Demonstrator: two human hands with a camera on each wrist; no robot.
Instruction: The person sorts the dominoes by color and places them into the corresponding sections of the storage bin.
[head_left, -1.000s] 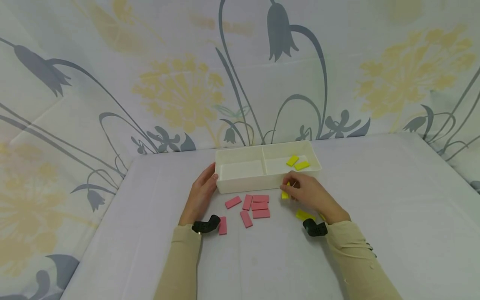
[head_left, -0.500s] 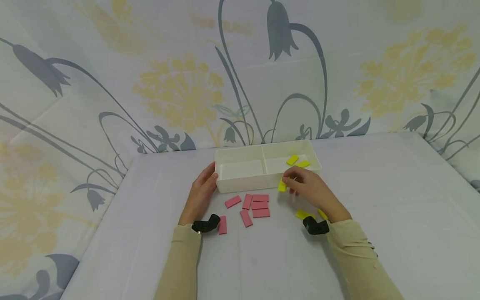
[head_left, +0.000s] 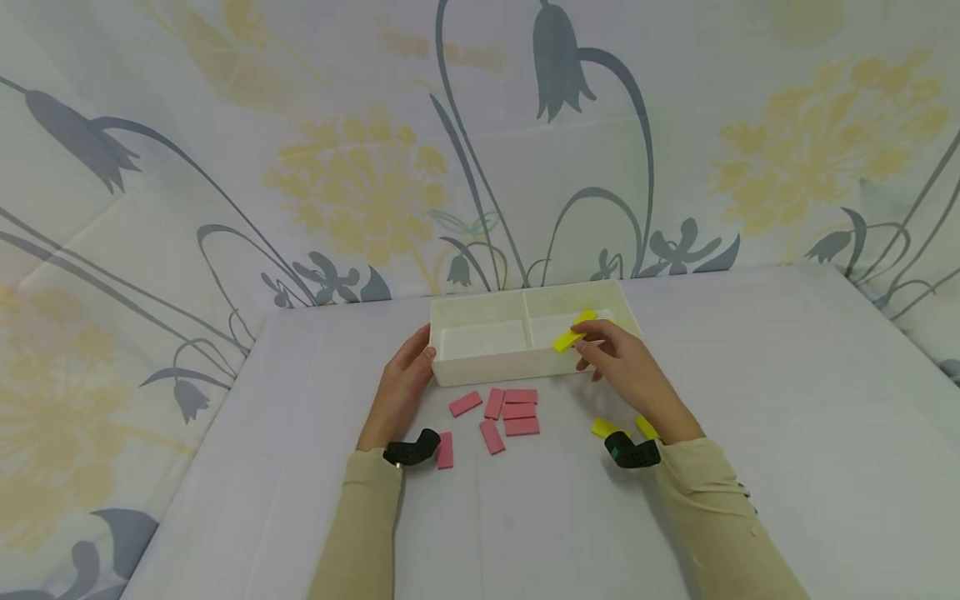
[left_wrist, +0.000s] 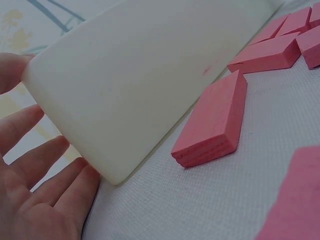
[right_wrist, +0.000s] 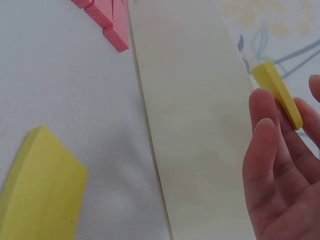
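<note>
A white two-compartment box point(head_left: 480, 369) stands at the back of the table. My left hand point(head_left: 402, 390) touches its left end with fairly straight fingers, seen close in the left wrist view. Over the front wall of the right compartment, my right hand point(head_left: 622, 367) pinches a yellow block point(right_wrist: 280, 92) between thumb and fingers. Behind that block, yellow shows in the right compartment, partly hidden by the hand. Two more yellow blocks lie near the right wrist, one of them a yellow block point(head_left: 602, 427) partly covered by the wrist camera.
Several pink blocks point(head_left: 521, 412) lie on the table in front of the box. One pink block point(head_left: 445, 451) sits apart beside the left wrist. The left compartment point(head_left: 483, 337) shows a bare floor. A flower-patterned cloth point(head_left: 360, 183) rises behind the box.
My right hand has lifted the yellow block from in front of the box up to its front rim, tilting it toward the right compartment. The left hand has stayed in place.
</note>
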